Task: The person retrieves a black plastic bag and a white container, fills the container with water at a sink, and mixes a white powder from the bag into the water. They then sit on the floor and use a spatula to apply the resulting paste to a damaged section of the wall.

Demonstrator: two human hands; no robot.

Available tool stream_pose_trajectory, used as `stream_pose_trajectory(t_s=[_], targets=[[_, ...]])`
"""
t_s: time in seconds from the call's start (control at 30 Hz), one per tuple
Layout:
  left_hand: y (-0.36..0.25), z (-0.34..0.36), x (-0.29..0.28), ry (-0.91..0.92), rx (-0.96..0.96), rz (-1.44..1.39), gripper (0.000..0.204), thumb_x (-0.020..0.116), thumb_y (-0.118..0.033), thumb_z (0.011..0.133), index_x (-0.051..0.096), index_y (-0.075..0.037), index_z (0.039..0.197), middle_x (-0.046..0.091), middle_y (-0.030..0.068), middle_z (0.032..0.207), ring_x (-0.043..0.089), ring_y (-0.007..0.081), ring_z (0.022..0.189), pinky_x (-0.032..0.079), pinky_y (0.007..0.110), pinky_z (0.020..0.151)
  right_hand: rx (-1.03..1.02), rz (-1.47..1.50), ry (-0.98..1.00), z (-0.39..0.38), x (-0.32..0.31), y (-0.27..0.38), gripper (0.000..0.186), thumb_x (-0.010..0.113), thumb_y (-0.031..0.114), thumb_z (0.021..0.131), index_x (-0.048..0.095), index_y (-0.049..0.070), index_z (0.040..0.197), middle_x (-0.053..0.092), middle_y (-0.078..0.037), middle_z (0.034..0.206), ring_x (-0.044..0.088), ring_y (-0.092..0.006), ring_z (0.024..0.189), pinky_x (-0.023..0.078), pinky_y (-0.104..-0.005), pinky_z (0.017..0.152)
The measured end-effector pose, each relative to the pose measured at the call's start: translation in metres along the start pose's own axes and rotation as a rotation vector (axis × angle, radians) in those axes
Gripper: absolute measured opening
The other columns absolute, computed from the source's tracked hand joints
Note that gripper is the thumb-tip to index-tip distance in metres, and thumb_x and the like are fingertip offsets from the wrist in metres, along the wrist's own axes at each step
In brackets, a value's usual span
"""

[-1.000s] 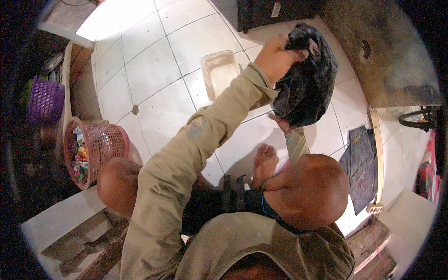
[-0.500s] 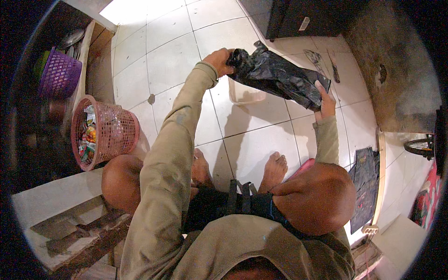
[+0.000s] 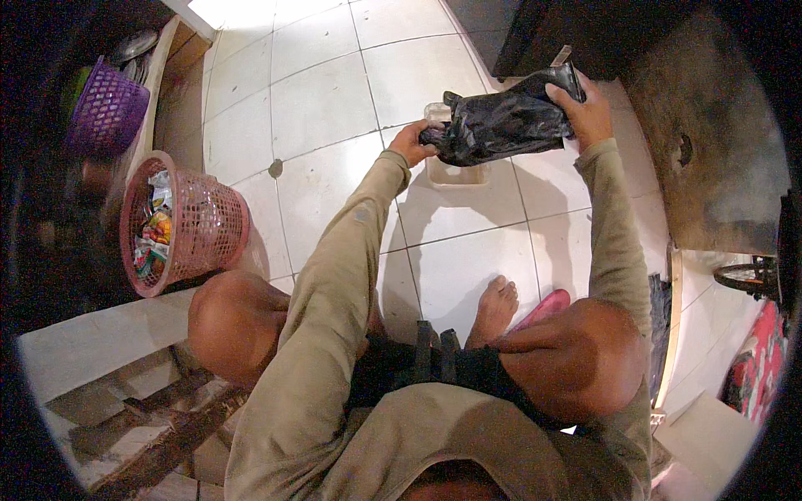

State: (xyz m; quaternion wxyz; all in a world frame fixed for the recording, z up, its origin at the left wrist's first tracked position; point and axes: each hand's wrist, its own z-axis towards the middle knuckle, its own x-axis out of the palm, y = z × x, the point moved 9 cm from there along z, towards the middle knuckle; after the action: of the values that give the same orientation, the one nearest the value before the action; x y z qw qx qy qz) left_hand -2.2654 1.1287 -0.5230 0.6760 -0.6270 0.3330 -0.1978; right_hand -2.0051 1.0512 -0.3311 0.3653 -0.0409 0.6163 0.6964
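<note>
Position: the person sits low over a white tiled floor point(image 3: 326, 100), both arms extended forward, knees and one bare foot point(image 3: 494, 307) in view below.

Item in hand: a black plastic bag point(image 3: 505, 123), crumpled and glossy, held clear of the floor between both hands. Its long axis runs roughly left to right across the view, rising slightly toward the right end.

Left hand point(image 3: 413, 142): fingers closed around the lower left end of the bag, gathering the plastic into a bunch.

Right hand point(image 3: 585, 108): fingers closed over the upper right end, thumb side uppermost, pinching a flat corner of the bag.

Relation of note: each hand has one end, so the bag spans the gap between them, stretched fairly taut. Neither hand is nearer; both are in full contact.

Directly beneath the bag, on the floor, lies a pale translucent rectangular container point(image 3: 455, 167), partly hidden by the bag. Whether it holds anything cannot be told.

Surroundings: a pink mesh basket point(image 3: 200, 225) with mixed packets stands well apart to the left; a purple basket point(image 3: 104, 108) sits farther back.
</note>
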Motion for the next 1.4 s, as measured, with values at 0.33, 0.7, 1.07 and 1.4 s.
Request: stream_pose_trajectory(t_s=[0.33,0.7,1.07,1.4], targets=[[-0.007,-0.009,0.020,-0.111,0.058,1.005,0.040,0.069,-0.034,0.073,0.058,-0.013,0.106,0.053,0.0103,0.106,0.053,0.0306,0.100,0.043,0.045,0.081,-0.196,-0.391,-0.008,0.038,0.030,0.054,0.055,0.060,0.052,0.076,0.060,0.012,0.114,0.061,-0.018,0.107,0.056,-0.0348,0.103,0.043,-0.0397,0.089],[-0.008,-0.003,0.026,-0.095,-0.007,0.980,0.035,0.068,-0.033,0.075,0.061,-0.015,0.105,0.058,0.0061,0.102,0.055,0.0273,0.100,0.042,0.044,0.080,-0.265,-0.230,0.125,0.049,0.055,0.080,0.056,0.056,0.049,0.079,0.058,0.011,0.120,0.057,-0.023,0.103,0.056,-0.0314,0.096,0.042,-0.0372,0.087],[-0.008,-0.002,-0.002,-0.035,-0.161,0.853,0.024,0.064,-0.011,0.074,0.066,-0.017,0.097,0.064,0.0081,0.098,0.060,0.0286,0.096,0.044,0.042,0.083,-0.402,-0.252,0.274,0.036,0.070,0.135,0.044,0.055,0.032,0.078,0.061,0.003,0.110,0.062,-0.020,0.096,0.056,-0.0303,0.087,0.043,-0.0348,0.079],[-0.236,0.018,-0.072,-0.377,0.290,0.235,0.029,0.061,-0.025,0.083,0.058,-0.005,0.105,0.064,0.0091,0.089,0.061,0.0181,0.085,0.049,0.030,0.074,-0.454,-0.161,0.414,0.029,0.080,0.146,0.045,0.058,0.026,0.075,0.059,0.001,0.112,0.062,-0.019,0.092,0.057,-0.0283,0.088,0.043,-0.0346,0.078]])
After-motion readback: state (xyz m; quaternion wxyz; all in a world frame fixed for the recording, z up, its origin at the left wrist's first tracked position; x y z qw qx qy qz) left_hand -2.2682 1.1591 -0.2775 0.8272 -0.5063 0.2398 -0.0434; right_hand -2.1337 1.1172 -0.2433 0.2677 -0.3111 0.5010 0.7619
